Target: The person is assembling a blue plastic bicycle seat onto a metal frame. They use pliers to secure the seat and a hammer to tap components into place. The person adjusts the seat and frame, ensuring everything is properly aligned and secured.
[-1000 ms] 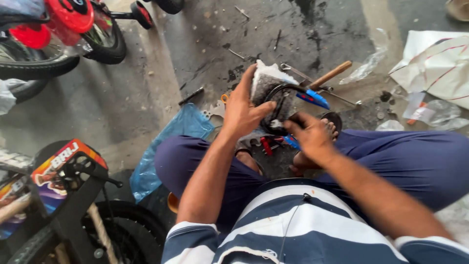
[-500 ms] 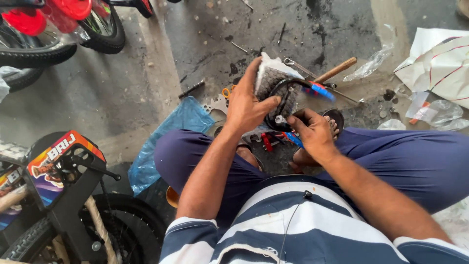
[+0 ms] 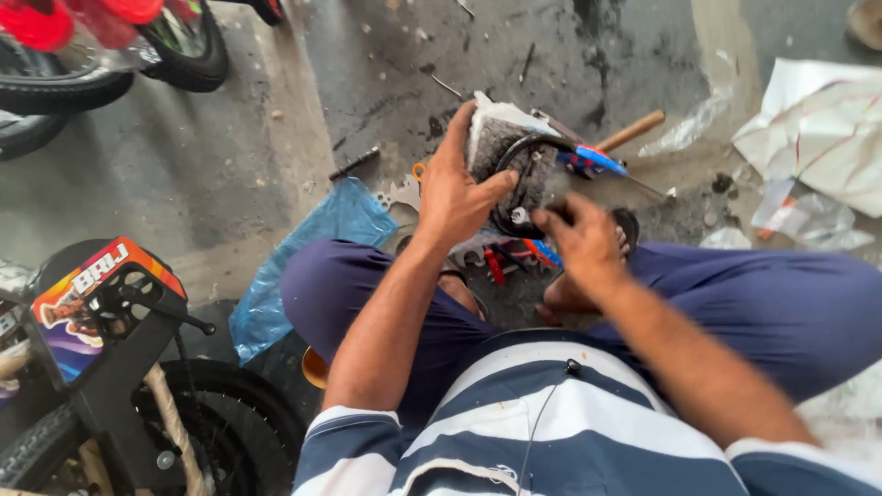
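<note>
Gripping a grimy grey block [image 3: 501, 138] ringed by a black cable [image 3: 514, 174] in the closed left hand [image 3: 457, 190]; right hand [image 3: 581, 241] pinching the loop's near end. Unfinished, spanners [image 3: 464, 257] scattered on the floor [image 3: 386, 73].

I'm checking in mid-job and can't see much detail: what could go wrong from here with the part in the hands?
1. The left hand grips the grey padded part with the black curved bar while the right hand works blurred at a small fitting; fingers could get pinched.
2. The loose red-handled tools lying on the stained concrete floor underneath might swallow a dropped fitting.
</note>
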